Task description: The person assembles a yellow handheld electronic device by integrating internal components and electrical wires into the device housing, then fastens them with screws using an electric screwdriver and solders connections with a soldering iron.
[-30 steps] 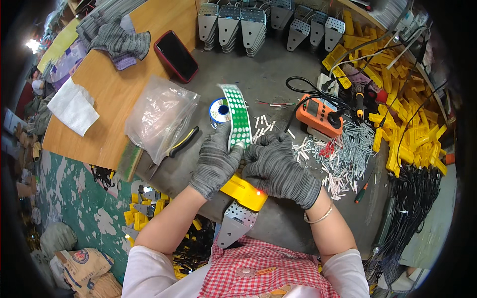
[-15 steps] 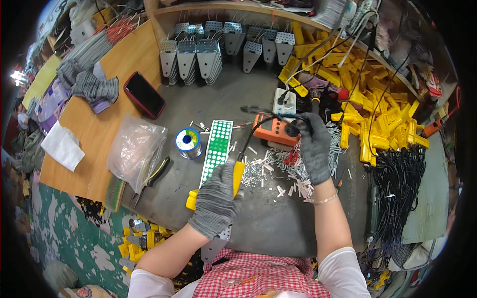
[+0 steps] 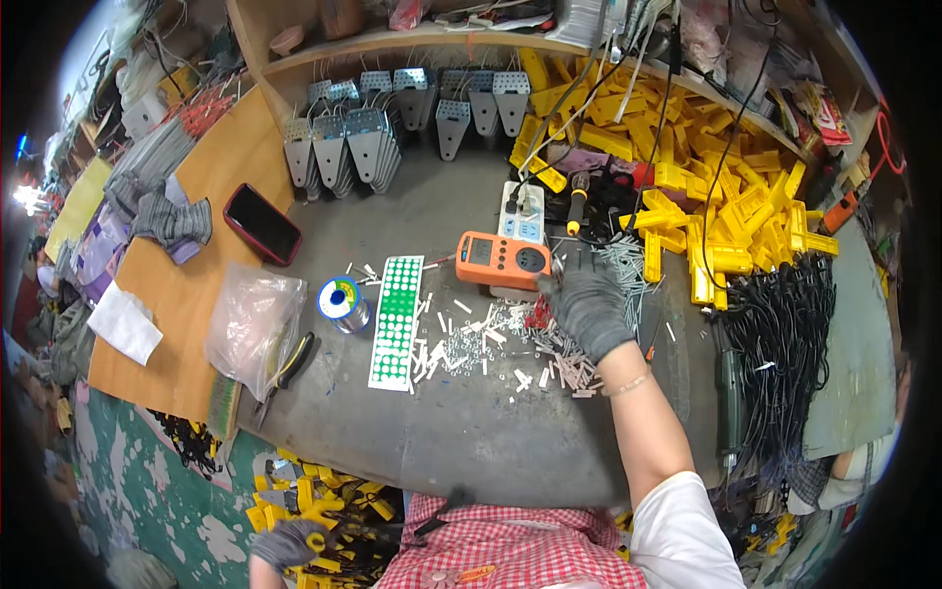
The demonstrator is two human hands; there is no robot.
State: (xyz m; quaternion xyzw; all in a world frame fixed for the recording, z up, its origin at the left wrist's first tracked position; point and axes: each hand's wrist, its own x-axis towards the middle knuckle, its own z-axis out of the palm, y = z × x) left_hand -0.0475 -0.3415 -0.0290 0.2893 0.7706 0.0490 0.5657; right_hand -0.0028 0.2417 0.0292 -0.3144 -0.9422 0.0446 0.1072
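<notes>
Two grey knit gloves are covering the hands: the right hand (image 3: 592, 306) is hovering, fingers straight and loosely parted, just right of the orange meter (image 3: 502, 260), over a heap of slim metal screws (image 3: 628, 263) too dense to count. Well below and left of the meter, the left hand (image 3: 282, 546) is hanging beside a lower heap of yellow parts. One yellow piece (image 3: 316, 541) is showing its rounded end at those fingers; blur is hiding the grip, so I cannot tell whether they are closing on it.

Left of the meter, one flat, dotted green-and-white sheet (image 3: 395, 324), one cylindrical spool (image 3: 343, 302), one dark-screened phone (image 3: 263, 224), one crinkled clear bag (image 3: 253, 319) and one pair of pliers (image 3: 294, 363) are lying or standing. One screwdriver (image 3: 577, 204) is resting beyond it. Farther right, glossy, moulded yellow plastic parts (image 3: 731, 257) are overlapping uncountably, and black cables (image 3: 785, 363) are tangling below them. The table's edge is cutting off part of the lower heap.
</notes>
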